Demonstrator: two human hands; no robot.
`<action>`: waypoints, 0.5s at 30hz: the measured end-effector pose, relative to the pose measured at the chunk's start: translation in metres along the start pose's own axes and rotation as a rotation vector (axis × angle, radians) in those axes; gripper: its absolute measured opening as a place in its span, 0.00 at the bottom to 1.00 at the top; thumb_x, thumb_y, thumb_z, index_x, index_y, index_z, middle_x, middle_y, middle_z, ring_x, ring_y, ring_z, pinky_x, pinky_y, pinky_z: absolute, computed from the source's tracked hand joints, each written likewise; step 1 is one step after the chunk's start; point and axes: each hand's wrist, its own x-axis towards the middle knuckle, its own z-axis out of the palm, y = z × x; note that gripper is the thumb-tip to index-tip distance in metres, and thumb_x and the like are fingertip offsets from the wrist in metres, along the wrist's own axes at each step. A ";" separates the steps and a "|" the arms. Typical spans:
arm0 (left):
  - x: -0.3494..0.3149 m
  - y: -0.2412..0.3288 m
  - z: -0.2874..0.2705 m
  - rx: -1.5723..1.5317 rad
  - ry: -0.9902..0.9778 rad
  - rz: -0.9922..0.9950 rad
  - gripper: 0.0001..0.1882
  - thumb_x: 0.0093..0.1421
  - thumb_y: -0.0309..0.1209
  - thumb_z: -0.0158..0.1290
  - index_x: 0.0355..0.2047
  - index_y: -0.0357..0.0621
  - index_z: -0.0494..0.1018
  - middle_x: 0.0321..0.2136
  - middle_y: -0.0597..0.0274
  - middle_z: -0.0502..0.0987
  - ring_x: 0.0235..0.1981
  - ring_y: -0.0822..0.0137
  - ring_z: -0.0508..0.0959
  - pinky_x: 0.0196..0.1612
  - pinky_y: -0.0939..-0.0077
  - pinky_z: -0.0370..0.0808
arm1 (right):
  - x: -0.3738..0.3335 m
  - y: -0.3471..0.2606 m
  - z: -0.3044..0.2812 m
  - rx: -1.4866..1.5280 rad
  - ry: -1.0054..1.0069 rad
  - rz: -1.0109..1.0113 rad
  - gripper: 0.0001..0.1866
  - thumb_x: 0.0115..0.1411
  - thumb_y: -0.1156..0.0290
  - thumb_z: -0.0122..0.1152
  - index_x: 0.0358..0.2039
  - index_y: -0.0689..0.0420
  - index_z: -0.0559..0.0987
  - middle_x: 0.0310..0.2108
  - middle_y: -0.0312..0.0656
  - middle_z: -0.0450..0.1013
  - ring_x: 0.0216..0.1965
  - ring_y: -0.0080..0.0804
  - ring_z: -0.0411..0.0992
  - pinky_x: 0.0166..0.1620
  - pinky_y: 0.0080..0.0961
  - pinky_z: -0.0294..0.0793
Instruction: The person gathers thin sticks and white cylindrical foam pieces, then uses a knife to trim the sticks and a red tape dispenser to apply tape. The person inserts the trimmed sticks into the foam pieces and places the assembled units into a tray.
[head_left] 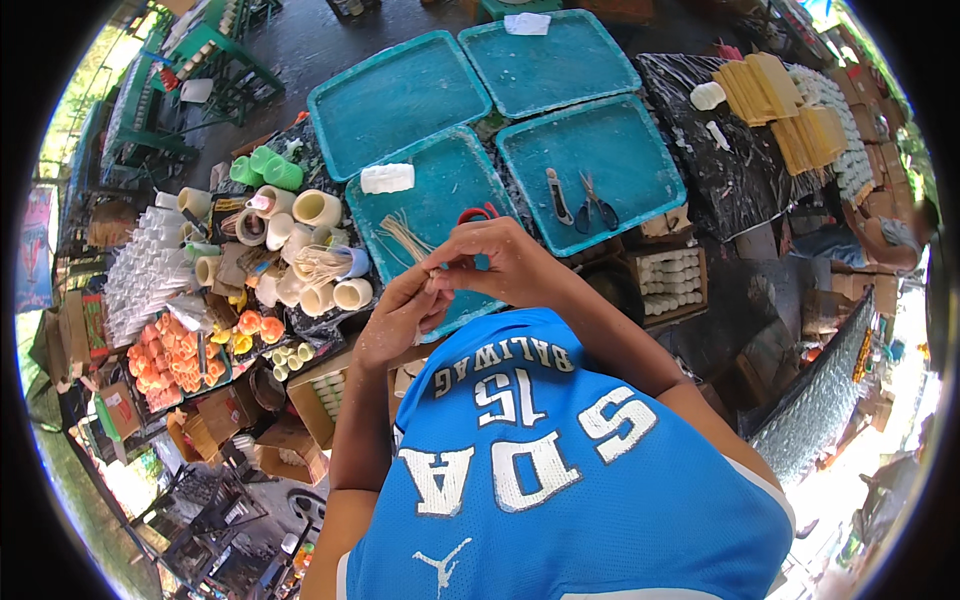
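Above the near-left teal tray [377, 208], my two hands meet with their fingertips pinched together. A bundle of thin cream wick strings [404, 236] runs from those fingertips out over the tray. My left hand [405, 312] is closed around the near end of the bundle, its fingers curled. From the right, my right hand [497, 262] pinches at the same spot; its palm is turned away. The exact grip of the tips is partly hidden. Just beyond my right knuckles, red scissor handles [478, 213] show. A white wrapped pack [387, 179] lies at the tray's far-left edge.
A cutter knife [559, 196] and dark-handled scissors [596, 206] lie in the right tray. Cream cylinders [317, 208], white tubes and orange pieces [178, 358] crowd the left. Yellow sheets [765, 92] lie on black plastic at right. A person [875, 245] is at far right.
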 end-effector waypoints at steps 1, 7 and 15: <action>-0.001 -0.003 -0.008 -0.040 -0.049 -0.057 0.14 0.82 0.36 0.46 0.44 0.40 0.74 0.27 0.74 0.62 0.25 0.81 0.57 0.27 0.82 0.54 | 0.000 0.000 -0.002 0.014 -0.039 0.027 0.09 0.64 0.74 0.73 0.44 0.59 0.89 0.35 0.42 0.83 0.36 0.31 0.82 0.39 0.28 0.80; 0.000 -0.020 -0.011 -0.189 -0.112 -0.125 0.17 0.80 0.45 0.48 0.46 0.41 0.71 0.26 0.74 0.59 0.23 0.80 0.57 0.23 0.82 0.52 | -0.007 0.024 -0.002 0.025 -0.084 0.060 0.07 0.64 0.72 0.74 0.40 0.61 0.87 0.35 0.44 0.83 0.36 0.33 0.83 0.41 0.30 0.81; 0.008 -0.032 -0.003 -0.339 0.038 0.044 0.06 0.78 0.34 0.52 0.47 0.48 0.66 0.26 0.75 0.60 0.21 0.83 0.56 0.22 0.82 0.50 | -0.028 0.158 -0.034 -0.044 0.427 0.330 0.16 0.67 0.63 0.71 0.49 0.60 0.84 0.38 0.45 0.83 0.41 0.37 0.83 0.49 0.34 0.80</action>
